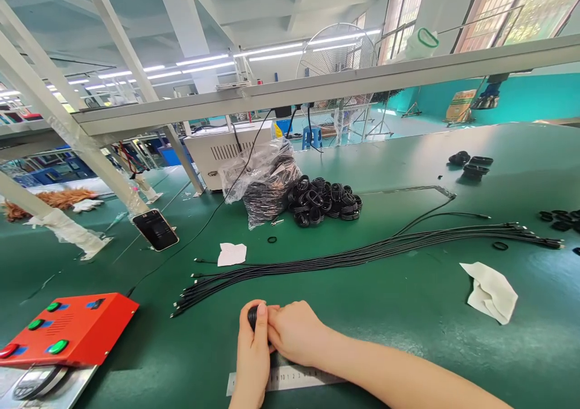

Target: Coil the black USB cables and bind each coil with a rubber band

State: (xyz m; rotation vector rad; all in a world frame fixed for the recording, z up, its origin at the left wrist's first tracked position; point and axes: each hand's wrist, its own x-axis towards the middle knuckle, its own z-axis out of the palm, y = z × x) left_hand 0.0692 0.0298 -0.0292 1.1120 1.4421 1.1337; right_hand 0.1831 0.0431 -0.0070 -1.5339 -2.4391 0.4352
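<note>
My left hand (pixel 252 354) and my right hand (pixel 294 331) meet at the near edge of the green table (pixel 408 300), both closed on a small black coiled cable (pixel 252 316) held between their fingers. Only the coil's top shows above my fingers. Under my hands a metal ruler (pixel 290 377) lies flat on the table. Just beyond them a bundle of long straight black cables (pixel 362 255) stretches from left to right across the table.
A red box with green buttons (pixel 72 327) sits at the near left. Farther back lie a pile of coiled black cables (pixel 324 200), a plastic bag of cables (pixel 263 182), a phone (pixel 155 229), a white machine (pixel 222 149), and white cloths (pixel 492 291) (pixel 232 254).
</note>
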